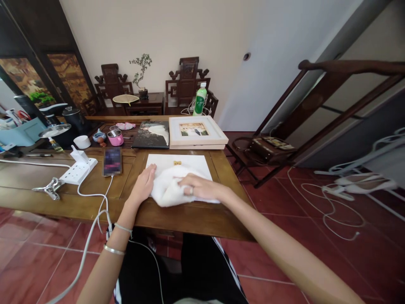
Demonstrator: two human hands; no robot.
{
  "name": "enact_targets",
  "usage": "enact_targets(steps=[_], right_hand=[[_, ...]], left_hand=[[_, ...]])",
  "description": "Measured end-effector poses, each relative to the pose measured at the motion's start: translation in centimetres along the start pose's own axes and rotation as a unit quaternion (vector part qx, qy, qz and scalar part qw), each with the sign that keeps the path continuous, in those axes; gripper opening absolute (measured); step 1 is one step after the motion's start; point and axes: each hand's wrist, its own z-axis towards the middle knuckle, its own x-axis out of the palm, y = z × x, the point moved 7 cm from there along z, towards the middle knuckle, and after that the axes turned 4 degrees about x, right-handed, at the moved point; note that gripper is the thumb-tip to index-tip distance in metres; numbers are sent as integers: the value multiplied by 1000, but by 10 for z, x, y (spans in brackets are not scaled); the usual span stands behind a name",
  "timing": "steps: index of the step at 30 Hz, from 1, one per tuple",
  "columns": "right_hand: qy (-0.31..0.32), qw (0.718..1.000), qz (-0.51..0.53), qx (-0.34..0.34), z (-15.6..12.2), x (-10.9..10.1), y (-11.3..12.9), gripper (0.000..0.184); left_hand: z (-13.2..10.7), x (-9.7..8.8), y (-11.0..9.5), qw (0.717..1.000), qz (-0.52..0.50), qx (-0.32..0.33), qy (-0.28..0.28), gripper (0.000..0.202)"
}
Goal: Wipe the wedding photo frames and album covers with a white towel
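Observation:
My right hand (201, 187) is closed on a bunched, fluffy white cloth (169, 190), pressing it against a flat white board (202, 162). The thumb and fingers are partly sunk in the cloth, and a ring shows on one finger. At the board's left edge my left hand (144, 182) lies flat, its fingers stretched forward and close beside the cloth. A small gold bow-shaped piece (177, 162) sits on the board near its far edge. The cloth covers much of the board's near part.
Behind the board lie a dark album (151, 135) and a pale framed-photo box (198, 131). A green bottle (200, 99) stands behind them. To the left are a phone (112, 161), a white power strip (82, 169) with trailing cables, a pink cup (115, 138) and a silver metal object (52, 188).

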Motion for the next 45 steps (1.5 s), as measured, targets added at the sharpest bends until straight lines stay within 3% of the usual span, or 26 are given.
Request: enact_targets(steps=[3,6,9,12,17,22,26,29,31,34,39,42,45], right_hand=[[-80,994,46,55,15,-28,-41,15],[-165,982,41,83,43,-44,-62,16],[-211,973,35,92,78,-42,-62,21],[-216,972,29,83,108,-34,-50,22],[-198,978,32,61,120,-31,-41,19],[-222,968,64,97,88,-52,-73,16],[-267,949,85,141,44,-73,-109,14],[-297,936,88,167,8,-78,-121,13],[-304,931,88,180,-14,-72,-117,14],[-282,938,88,180,-46,-52,-92,17],[-182,962,88,182,-95,-18,-50,20],[-179,960,81,201,-103,-21,-56,18],[-225,952,75,192,-82,-41,-80,17]], left_hand=[[0,5,1,999,25,12,19,54],[1,5,0,999,35,23,23,52],[1,3,1,999,38,27,18,50],[2,3,0,999,35,35,17,48],[2,4,0,998,44,40,19,46],[1,6,1,998,44,41,23,45],[1,7,1,997,44,48,28,44],[1,7,1,997,47,51,29,45],[1,8,2,997,49,50,31,46],[1,8,3,997,55,49,32,46],[0,8,4,996,60,50,30,47],[0,8,4,996,61,49,31,47],[0,7,5,997,62,46,30,47]])
